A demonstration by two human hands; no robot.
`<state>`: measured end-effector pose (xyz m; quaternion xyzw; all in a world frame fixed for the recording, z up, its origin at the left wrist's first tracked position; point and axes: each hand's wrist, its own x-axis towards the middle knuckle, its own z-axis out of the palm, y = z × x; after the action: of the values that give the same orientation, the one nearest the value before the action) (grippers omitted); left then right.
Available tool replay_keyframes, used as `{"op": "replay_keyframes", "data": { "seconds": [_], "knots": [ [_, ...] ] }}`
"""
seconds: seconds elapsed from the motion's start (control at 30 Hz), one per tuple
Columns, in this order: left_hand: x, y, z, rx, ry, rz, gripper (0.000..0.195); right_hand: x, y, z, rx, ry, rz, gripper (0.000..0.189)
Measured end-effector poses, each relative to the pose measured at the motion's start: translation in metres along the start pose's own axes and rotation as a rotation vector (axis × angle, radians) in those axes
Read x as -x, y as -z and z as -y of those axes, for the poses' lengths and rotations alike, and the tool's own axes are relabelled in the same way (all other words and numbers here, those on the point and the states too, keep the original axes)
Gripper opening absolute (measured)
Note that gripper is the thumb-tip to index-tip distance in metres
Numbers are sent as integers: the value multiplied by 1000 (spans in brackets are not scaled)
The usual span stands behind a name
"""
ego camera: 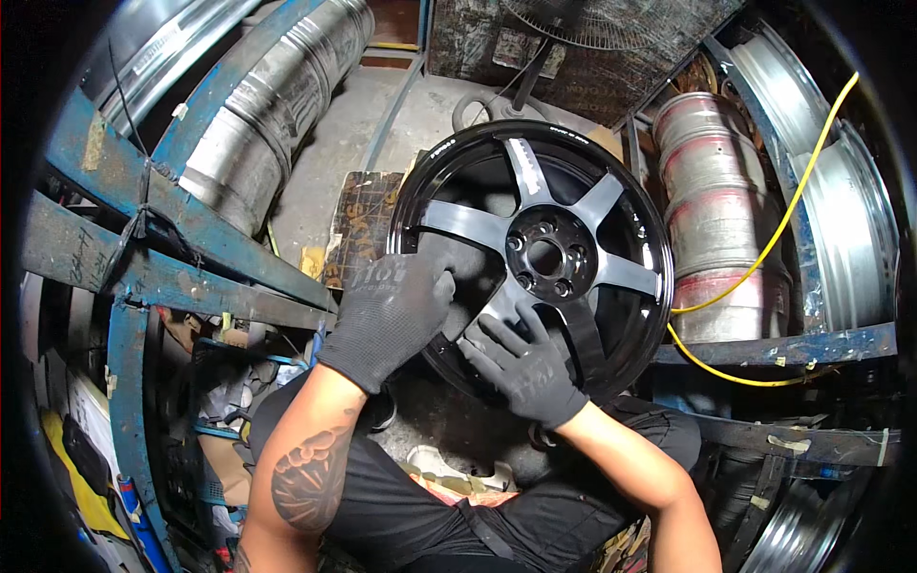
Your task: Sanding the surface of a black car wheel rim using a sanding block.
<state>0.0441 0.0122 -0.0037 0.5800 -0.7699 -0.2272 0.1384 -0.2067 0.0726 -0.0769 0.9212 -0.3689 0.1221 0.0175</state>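
Note:
Before me stands a glossy black alloy wheel (551, 218), its face tilted up towards me. Several spokes have a dull silver-grey face, and the upper spoke (526, 168) carries a whitish patch. Bolt holes ring the black hub (548, 258). My left hand (397, 304), in a dark knit glove, is curled at the wheel's left rim; whether its fingers hold something small is hidden. With fingers spread, my gloved right hand (529, 365) rests on the lower-left spoke and holds nothing that I can see.
Bare metal rims stand stacked at left (251, 136) and right (713, 222). Blue steel racks (236, 279) border both sides. A yellow hose (781, 236) passes close to the wheel's right edge. Behind the wheel stands a fan (573, 29). A printed wooden board (362, 222) lies behind its left side.

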Motion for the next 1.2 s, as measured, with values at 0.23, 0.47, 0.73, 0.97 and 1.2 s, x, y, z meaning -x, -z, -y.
{"op": "replay_keyframes", "data": {
  "seconds": [0.23, 0.47, 0.73, 0.97, 1.2],
  "knots": [
    [-6, -8, -21, 448, -198, 51, 39, -13, 57, -47, -1070, -678, -253, 27],
    [-16, -1, -56, 1032, 153, 373, 34, -9, 79, -25, -1585, -876, -206, 36],
    [-23, 0, -70, 759, -1, 275, 30, 6, 75, -11, -1845, -727, -42, 37],
    [-41, 0, -41, 589, 45, -62, 27, 1, 18, -8, -511, -464, -122, 34],
    [-32, 5, -26, 430, -29, -207, 26, -8, 7, 27, -78, -419, 72, 39]
  ]
}}
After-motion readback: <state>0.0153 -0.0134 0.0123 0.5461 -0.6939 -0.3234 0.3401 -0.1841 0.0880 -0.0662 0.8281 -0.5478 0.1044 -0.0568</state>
